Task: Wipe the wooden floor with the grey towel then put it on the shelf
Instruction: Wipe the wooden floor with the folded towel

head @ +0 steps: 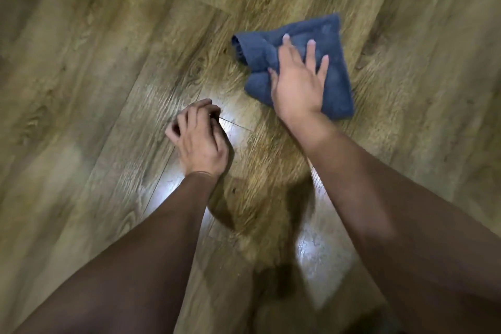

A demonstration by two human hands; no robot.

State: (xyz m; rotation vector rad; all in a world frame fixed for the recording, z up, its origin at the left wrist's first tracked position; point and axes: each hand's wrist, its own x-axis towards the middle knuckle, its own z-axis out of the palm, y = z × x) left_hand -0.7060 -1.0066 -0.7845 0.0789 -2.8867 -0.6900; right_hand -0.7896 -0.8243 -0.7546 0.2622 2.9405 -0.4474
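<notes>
Grey towel: a folded blue-grey towel [295, 62] lies flat on the wooden floor [113, 68], in the upper right of the head view, ahead of the person and to their right.
Right hand: the right hand [298, 87] rests palm-down on the towel, fingers straight and spread, pressing on the cloth, not curled round it.
Left hand: the left hand [199, 138] hangs near the floor, well apart from the towel, its fingers loosely curled and holding nothing.
Key relation: the towel sits directly under the right palm and extends past the fingertips, away from the body; its longer side seems to run from near-right to far-left, roughly along the boards.
Nearer hand: the right, already touching; the left is off to the side.
Step in hand: wiping, by my judgement; the picture is blurred.
Shelf: not in view, so its direction cannot be told.
</notes>
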